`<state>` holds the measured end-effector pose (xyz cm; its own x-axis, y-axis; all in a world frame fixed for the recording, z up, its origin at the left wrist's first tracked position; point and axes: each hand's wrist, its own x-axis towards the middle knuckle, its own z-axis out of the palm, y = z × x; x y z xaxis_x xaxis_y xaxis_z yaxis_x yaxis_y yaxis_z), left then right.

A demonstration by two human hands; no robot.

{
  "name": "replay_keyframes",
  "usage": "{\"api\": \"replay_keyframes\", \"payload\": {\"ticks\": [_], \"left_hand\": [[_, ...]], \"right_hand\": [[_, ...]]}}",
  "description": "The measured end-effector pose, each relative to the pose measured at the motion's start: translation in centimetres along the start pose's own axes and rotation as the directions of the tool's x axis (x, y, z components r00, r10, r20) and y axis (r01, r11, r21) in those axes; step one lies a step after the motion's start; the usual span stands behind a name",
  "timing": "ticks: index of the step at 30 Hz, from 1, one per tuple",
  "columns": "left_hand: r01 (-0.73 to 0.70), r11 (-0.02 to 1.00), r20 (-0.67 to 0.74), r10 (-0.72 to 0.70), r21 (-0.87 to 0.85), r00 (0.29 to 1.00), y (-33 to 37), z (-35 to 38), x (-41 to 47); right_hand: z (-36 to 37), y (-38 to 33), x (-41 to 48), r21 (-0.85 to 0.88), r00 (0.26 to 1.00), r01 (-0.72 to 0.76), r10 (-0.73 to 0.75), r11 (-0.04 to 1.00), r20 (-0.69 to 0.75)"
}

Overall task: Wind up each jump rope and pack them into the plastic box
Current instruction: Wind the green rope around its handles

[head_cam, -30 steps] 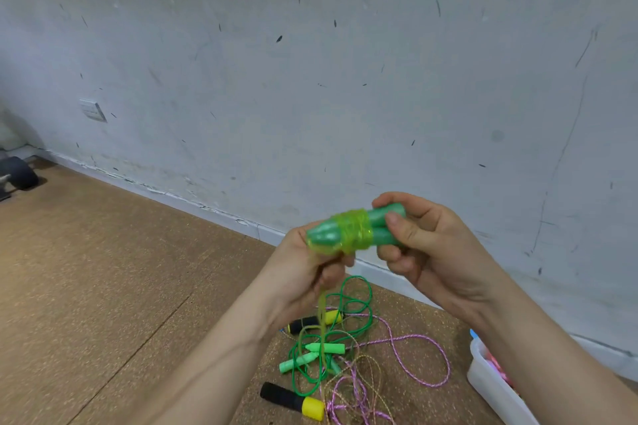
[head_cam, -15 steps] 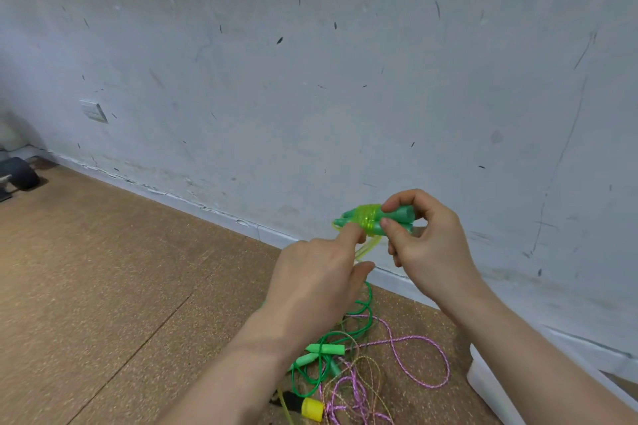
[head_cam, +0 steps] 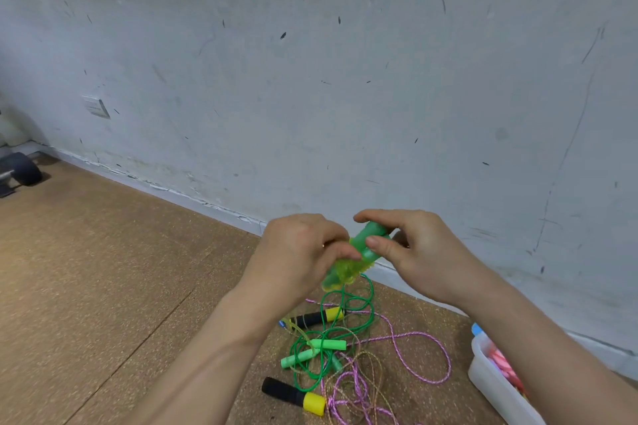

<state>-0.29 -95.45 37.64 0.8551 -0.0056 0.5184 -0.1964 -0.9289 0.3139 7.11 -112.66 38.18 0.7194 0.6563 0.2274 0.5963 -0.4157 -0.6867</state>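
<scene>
Winding one green jump rope (head_cam: 362,241), up and left of the plastic box (head_cam: 490,379): pinching its paired handles (head_cam: 374,229) between right hand (head_cam: 421,252) thumb and curled fingers, clutching the wrapped cord (head_cam: 341,271) in the curled left hand (head_cam: 300,252). Probably sitting mid-task, with something pink (head_cam: 502,360) already inside the box and a tangle of ropes (head_cam: 328,344) left of the box waiting unwound.

The green jump-rope handles (head_cam: 371,245), wrapped in yellow cord (head_cam: 345,269), tilt in midair; loose ropes (head_cam: 328,344) lie tangled beside the plastic box (head_cam: 490,379).
</scene>
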Motion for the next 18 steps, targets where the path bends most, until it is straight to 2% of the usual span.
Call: {"api": "replay_keyframes", "payload": {"ticks": [2,5,8,10,14,18], "left_hand": [[0.139,0.982,0.047,-0.134,-0.125,0.99,0.0,-0.2,-0.1],[0.378,0.829,0.178,-0.334,-0.413,0.926,0.2,-0.6,0.0],[0.423,0.717,0.267,-0.329,-0.554,0.906,0.2,-0.7,0.2],[0.441,0.629,0.303,-0.32,-0.64,0.898,0.3,-0.6,0.2],[0.478,0.456,0.36,-0.324,-0.751,0.875,0.5,-0.3,0.3],[0.523,0.261,0.433,-0.333,-0.811,0.838,0.8,0.4,0.2]], "right_hand": [[-0.2,-0.4,-0.3,-0.016,0.995,0.026,-0.025,1.0,0.099],[-1.0,-0.6,-0.7,0.158,0.976,-0.013,-0.022,0.987,0.218],[-1.5,-0.6,-0.9,0.443,0.972,-0.117,0.011,0.889,0.234],[-1.4,-0.7,-0.9,0.564,0.972,-0.153,0.021,0.812,0.234],[-1.1,-1.0,-1.0,0.719,0.978,-0.166,0.018,0.675,0.208],[-0.8,-0.8,-1.1,0.793,0.983,-0.172,0.043,0.585,0.181]]}}
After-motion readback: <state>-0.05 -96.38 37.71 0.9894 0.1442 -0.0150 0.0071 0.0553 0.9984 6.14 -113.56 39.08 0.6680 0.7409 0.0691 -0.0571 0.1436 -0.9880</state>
